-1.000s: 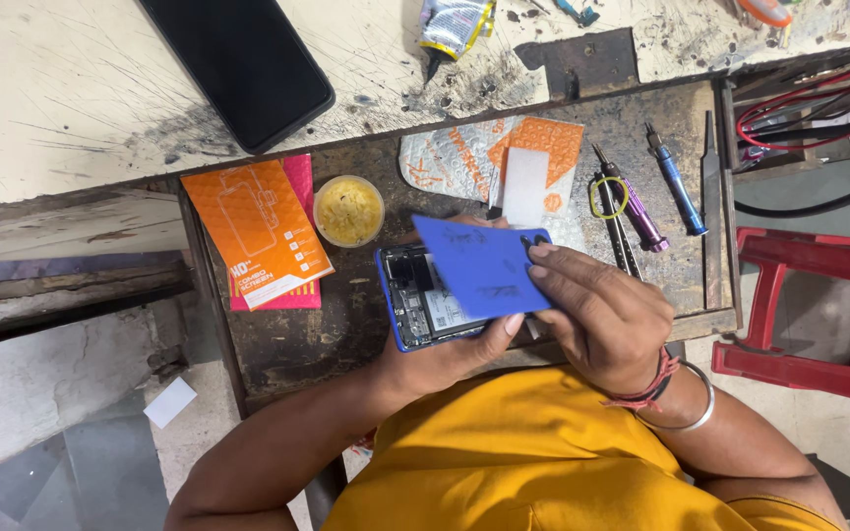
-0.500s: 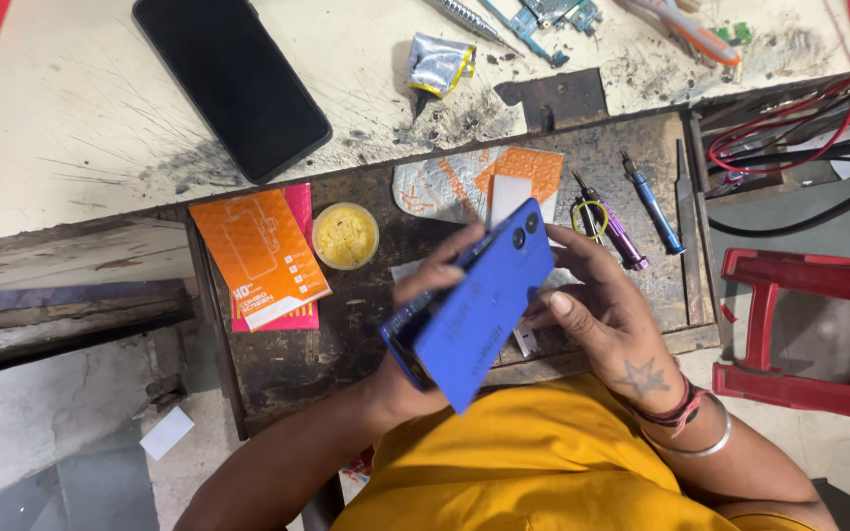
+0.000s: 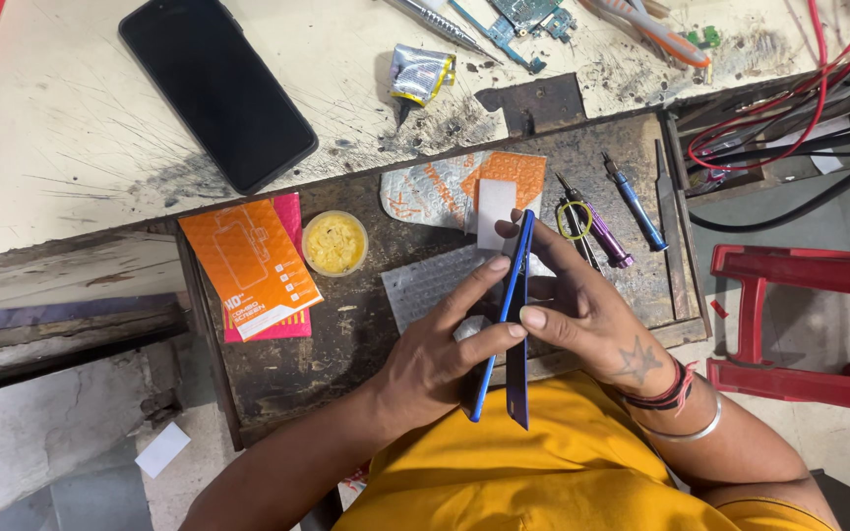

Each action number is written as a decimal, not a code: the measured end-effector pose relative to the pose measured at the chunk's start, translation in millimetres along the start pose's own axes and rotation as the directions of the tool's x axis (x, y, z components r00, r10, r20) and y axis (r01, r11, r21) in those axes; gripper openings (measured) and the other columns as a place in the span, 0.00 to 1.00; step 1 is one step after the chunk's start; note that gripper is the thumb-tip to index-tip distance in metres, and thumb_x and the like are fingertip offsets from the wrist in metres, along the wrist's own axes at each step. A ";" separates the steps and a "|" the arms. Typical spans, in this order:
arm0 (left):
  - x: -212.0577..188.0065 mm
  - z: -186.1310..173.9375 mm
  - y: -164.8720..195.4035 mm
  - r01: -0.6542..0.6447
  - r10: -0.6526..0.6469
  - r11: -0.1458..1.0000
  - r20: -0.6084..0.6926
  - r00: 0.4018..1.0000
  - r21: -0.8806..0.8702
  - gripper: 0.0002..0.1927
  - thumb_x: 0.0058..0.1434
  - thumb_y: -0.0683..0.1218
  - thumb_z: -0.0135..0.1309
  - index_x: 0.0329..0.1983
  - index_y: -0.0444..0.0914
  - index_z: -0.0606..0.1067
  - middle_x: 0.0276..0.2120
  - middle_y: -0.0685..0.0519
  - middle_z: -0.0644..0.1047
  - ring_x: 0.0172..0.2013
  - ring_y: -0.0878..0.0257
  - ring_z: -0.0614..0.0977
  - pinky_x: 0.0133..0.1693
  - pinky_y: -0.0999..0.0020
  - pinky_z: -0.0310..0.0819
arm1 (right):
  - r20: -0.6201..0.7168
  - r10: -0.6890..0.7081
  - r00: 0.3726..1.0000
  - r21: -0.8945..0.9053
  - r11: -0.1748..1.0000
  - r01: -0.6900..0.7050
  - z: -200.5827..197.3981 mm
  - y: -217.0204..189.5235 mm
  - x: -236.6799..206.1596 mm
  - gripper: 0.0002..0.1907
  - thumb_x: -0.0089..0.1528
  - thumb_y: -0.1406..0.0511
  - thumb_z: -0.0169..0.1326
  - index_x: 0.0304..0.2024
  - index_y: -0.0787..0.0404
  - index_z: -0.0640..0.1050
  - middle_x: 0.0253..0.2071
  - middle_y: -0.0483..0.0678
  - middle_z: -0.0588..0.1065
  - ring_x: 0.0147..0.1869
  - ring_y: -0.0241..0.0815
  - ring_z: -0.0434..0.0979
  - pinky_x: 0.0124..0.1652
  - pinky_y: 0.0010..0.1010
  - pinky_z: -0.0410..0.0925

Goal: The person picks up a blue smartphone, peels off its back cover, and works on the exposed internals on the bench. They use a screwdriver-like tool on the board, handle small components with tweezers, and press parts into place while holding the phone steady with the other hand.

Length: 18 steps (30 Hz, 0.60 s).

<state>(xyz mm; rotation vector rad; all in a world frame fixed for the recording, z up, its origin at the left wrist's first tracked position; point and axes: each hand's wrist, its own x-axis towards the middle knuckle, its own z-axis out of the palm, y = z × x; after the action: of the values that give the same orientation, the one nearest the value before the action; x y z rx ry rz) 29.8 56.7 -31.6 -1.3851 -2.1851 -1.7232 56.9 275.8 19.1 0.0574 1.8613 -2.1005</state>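
Observation:
Both my hands hold a blue phone (image 3: 515,324) edge-on over the dark wooden drawer tray (image 3: 346,334). Its blue back cover stands slightly apart from the body at the lower end. My left hand (image 3: 442,346) grips it from the left, thumb and fingers pressed on the edge. From the right, my right hand (image 3: 582,315) clasps it, fingertips along the same edge. A sheet of bubble wrap (image 3: 423,285) lies under the hands.
An orange packet (image 3: 250,264) over a pink one and a small tub of yellow paste (image 3: 334,243) sit at the tray's left. Screwdrivers (image 3: 634,202) and tweezers lie at its right. A black phone (image 3: 216,90) rests on the bench beyond. A red stool (image 3: 809,324) stands right.
The phone has been turned from lying flat with its blue cover lifted to standing on edge between both hands. The view has shifted slightly.

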 end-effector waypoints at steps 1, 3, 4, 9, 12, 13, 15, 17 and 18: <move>-0.5 -1.9 0.1 0.006 -0.006 1.000 0.017 1.000 -0.004 0.37 0.62 0.41 0.66 0.68 0.54 0.60 0.75 0.41 0.55 0.70 0.36 0.72 0.62 0.52 0.82 | 0.006 0.004 1.000 0.035 0.999 -0.005 0.3 -2.0 0.8 0.49 0.62 0.60 0.59 0.77 0.67 0.48 0.78 0.57 0.55 0.69 0.48 0.70 0.63 0.39 0.65; 0.0 -2.9 0.4 0.006 -0.006 1.000 0.038 0.999 -0.003 0.38 0.62 0.41 0.66 0.69 0.55 0.59 0.77 0.41 0.54 0.72 0.35 0.70 0.63 0.52 0.81 | 0.017 0.014 1.000 0.104 0.994 -0.016 0.2 -5.2 0.6 0.48 0.62 0.62 0.58 0.78 0.67 0.49 0.77 0.59 0.57 0.68 0.48 0.71 0.62 0.39 0.66; 0.7 -2.8 0.2 -0.001 0.001 1.000 0.043 0.999 0.002 0.39 0.63 0.41 0.66 0.70 0.55 0.58 0.78 0.42 0.53 0.73 0.36 0.69 0.64 0.52 0.80 | 0.015 -0.007 1.000 0.098 0.995 0.006 -0.1 -6.1 1.0 0.47 0.62 0.63 0.57 0.78 0.67 0.50 0.77 0.58 0.57 0.68 0.48 0.71 0.63 0.38 0.65; 0.7 -1.0 1.3 0.023 -0.021 0.999 0.100 0.995 -0.023 0.44 0.63 0.40 0.65 0.74 0.56 0.53 0.79 0.41 0.48 0.77 0.36 0.63 0.68 0.50 0.76 | -0.012 -0.009 1.000 -0.010 1.000 0.009 -5.4 -5.6 -0.2 0.45 0.62 0.64 0.56 0.78 0.67 0.52 0.76 0.56 0.59 0.65 0.44 0.72 0.62 0.35 0.65; 1.8 -0.1 0.9 0.022 -0.017 0.999 0.136 0.991 -0.037 0.47 0.61 0.39 0.64 0.75 0.55 0.51 0.80 0.40 0.46 0.78 0.36 0.60 0.71 0.49 0.72 | 0.014 0.072 0.997 0.106 0.992 -0.073 -10.6 -3.7 0.6 0.47 0.64 0.63 0.57 0.81 0.65 0.52 0.66 0.64 0.69 0.62 0.45 0.75 0.61 0.34 0.67; 3.5 1.2 0.9 0.017 -0.012 0.999 0.142 0.990 -0.035 0.47 0.62 0.38 0.64 0.76 0.55 0.51 0.80 0.39 0.46 0.78 0.36 0.59 0.73 0.49 0.71 | 0.012 0.072 0.997 0.093 0.993 -0.073 -12.5 -3.7 1.2 0.47 0.63 0.64 0.57 0.80 0.65 0.52 0.65 0.63 0.70 0.62 0.44 0.75 0.61 0.34 0.67; 7.5 0.7 1.7 0.006 0.006 0.997 0.155 0.988 -0.078 0.48 0.60 0.38 0.64 0.76 0.52 0.50 0.80 0.37 0.46 0.79 0.35 0.57 0.75 0.48 0.67 | 0.008 0.074 0.997 0.068 0.995 -0.074 -16.0 -5.2 4.0 0.46 0.61 0.64 0.56 0.79 0.65 0.53 0.64 0.60 0.72 0.62 0.44 0.76 0.60 0.35 0.68; 11.9 -2.7 3.6 -0.004 0.033 0.986 0.167 0.985 -0.168 0.50 0.56 0.38 0.63 0.76 0.47 0.48 0.78 0.34 0.45 0.78 0.34 0.54 0.75 0.44 0.61 | 0.012 -0.007 1.000 -0.026 1.000 0.007 -18.8 -10.1 5.2 0.47 0.60 0.64 0.57 0.78 0.66 0.53 0.70 0.55 0.67 0.64 0.43 0.74 0.62 0.34 0.67; 12.3 -6.3 6.8 0.036 -0.006 0.982 0.161 0.987 -0.185 0.49 0.57 0.38 0.62 0.77 0.44 0.48 0.78 0.34 0.48 0.77 0.35 0.56 0.75 0.44 0.62 | 0.019 -0.047 0.999 -0.074 0.996 0.048 -19.9 -13.7 5.9 0.47 0.60 0.64 0.58 0.78 0.67 0.53 0.73 0.52 0.65 0.65 0.42 0.73 0.62 0.34 0.66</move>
<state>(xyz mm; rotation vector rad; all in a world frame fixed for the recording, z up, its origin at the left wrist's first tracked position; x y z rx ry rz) 23.8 59.1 -17.6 -1.6004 -2.1690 -1.9335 43.9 295.1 28.0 -0.0226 1.9470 -2.0534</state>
